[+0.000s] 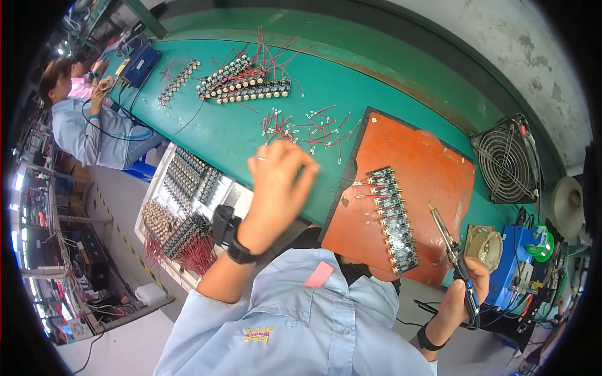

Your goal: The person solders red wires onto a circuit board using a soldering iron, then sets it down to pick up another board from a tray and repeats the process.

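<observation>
My right hand (467,291) grips a soldering iron (459,260) by its dark blue handle, its tip pointing up and left over the orange work mat (433,163). A strip of black circuit boards (396,225) lies on that mat, left of the iron, with a few short red leads along its left edge. Over the green table my left hand (279,182) reaches, back upward and fingers curled, just below a scatter of short red wires with small pale ends (323,128). Its fingertips are partly hidden, so what they pinch, if anything, does not show.
Wired board strips (244,84) lie at the far left of the table (207,135). A white tray (232,194) of more strips stands left of me. A black fan (506,160), a blue soldering unit (511,257) and a solder reel (540,244) stand right. Co-workers sit far left.
</observation>
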`<act>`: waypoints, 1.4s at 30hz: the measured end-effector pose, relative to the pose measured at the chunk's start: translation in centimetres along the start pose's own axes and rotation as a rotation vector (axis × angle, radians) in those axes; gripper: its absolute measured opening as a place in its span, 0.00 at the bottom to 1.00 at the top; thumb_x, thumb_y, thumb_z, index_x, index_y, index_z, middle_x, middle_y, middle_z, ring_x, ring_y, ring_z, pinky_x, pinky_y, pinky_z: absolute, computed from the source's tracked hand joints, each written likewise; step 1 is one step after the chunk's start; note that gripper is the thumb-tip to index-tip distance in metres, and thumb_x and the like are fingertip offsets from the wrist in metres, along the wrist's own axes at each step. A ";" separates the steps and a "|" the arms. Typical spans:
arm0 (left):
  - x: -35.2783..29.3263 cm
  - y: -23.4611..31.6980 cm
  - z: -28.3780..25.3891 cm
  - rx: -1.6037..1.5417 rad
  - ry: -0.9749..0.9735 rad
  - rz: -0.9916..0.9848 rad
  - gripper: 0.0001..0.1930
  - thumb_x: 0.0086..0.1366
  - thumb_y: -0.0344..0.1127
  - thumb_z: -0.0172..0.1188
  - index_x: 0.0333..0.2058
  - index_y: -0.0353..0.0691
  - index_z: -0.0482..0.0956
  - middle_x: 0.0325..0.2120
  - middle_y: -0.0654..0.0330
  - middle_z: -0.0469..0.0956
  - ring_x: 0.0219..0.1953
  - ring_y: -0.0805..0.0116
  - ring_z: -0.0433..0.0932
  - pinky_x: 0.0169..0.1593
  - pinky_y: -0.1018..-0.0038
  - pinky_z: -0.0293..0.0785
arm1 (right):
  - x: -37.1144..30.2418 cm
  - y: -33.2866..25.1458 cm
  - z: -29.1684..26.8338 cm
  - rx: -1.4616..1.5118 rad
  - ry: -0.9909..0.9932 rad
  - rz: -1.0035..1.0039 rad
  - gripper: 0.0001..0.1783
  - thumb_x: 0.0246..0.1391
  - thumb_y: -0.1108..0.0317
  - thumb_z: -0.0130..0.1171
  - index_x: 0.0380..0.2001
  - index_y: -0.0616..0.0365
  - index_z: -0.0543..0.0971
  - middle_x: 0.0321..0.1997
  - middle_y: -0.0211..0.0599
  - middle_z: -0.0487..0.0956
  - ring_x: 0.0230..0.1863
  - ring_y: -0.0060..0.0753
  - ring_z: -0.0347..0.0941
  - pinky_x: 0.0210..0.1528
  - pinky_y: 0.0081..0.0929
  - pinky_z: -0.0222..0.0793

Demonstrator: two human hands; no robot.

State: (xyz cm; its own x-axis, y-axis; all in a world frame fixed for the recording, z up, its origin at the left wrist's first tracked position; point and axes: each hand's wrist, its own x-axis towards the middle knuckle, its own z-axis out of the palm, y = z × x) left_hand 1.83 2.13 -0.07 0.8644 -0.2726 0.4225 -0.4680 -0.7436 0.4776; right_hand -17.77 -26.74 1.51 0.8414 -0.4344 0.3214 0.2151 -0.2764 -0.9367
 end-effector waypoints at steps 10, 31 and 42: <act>0.6 -1.6 0.8 0.051 0.043 -0.060 0.05 0.52 0.32 0.66 0.27 0.44 0.78 0.34 0.62 0.71 0.42 0.60 0.68 0.46 0.64 0.56 | -0.2 0.4 0.5 -0.010 -0.007 -0.001 0.25 0.51 0.58 0.63 0.43 0.67 0.71 0.39 0.45 0.75 0.39 0.34 0.74 0.46 0.29 0.68; -1.2 3.2 -2.3 -0.411 -0.160 -0.253 0.04 0.57 0.24 0.59 0.33 0.35 0.78 0.26 0.55 0.77 0.31 0.60 0.75 0.34 0.70 0.70 | -0.7 -0.7 1.9 0.066 0.099 0.153 0.32 0.48 0.51 0.67 0.45 0.66 0.70 0.36 0.44 0.78 0.32 0.31 0.77 0.40 0.26 0.74; -2.9 9.6 -0.7 -0.687 -0.464 0.164 0.06 0.57 0.24 0.60 0.35 0.34 0.78 0.29 0.55 0.77 0.31 0.57 0.74 0.35 0.68 0.71 | 0.3 -1.4 5.1 0.195 -0.058 0.177 0.25 0.53 0.69 0.63 0.51 0.65 0.68 0.38 0.42 0.78 0.33 0.28 0.78 0.39 0.24 0.76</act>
State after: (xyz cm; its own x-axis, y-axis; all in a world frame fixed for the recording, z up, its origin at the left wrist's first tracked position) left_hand -5.31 -3.80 3.78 0.6934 -0.6794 0.2399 -0.4723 -0.1772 0.8634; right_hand -15.27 -22.09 2.25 0.9001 -0.4102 0.1469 0.1486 -0.0279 -0.9885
